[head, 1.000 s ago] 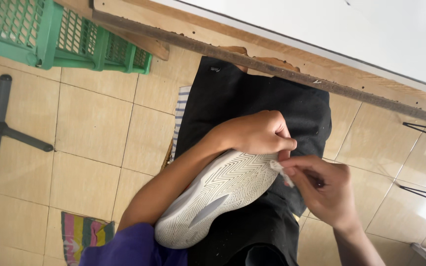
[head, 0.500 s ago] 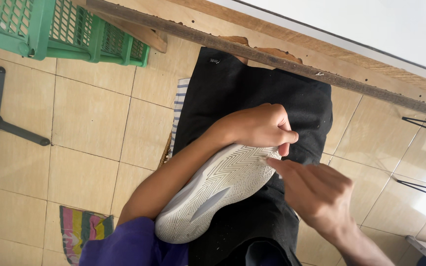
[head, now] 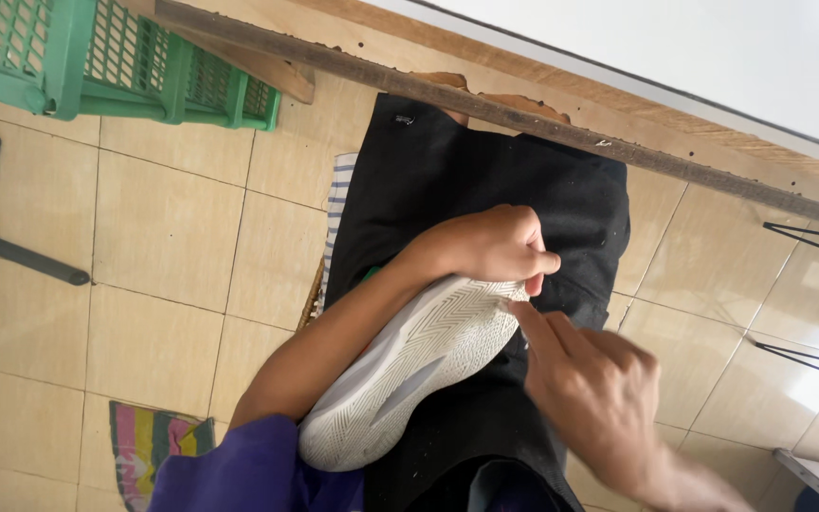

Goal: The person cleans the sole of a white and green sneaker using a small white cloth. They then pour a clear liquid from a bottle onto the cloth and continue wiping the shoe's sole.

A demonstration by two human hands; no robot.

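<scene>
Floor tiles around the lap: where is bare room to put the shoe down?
Bare tiles lie left of the black shorts, between the green crate and the striped mat, past the black stand leg. More bare tiles lie on the right, near thin black wires. The lap is crowded: left hand, right hand and white shoe.

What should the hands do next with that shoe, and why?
Probably rub the fingertip along the sole's edge. The left hand grips the white shoe sole-up on the lap, and the right hand has a finger pressed at the toe rim of the sole.
</scene>
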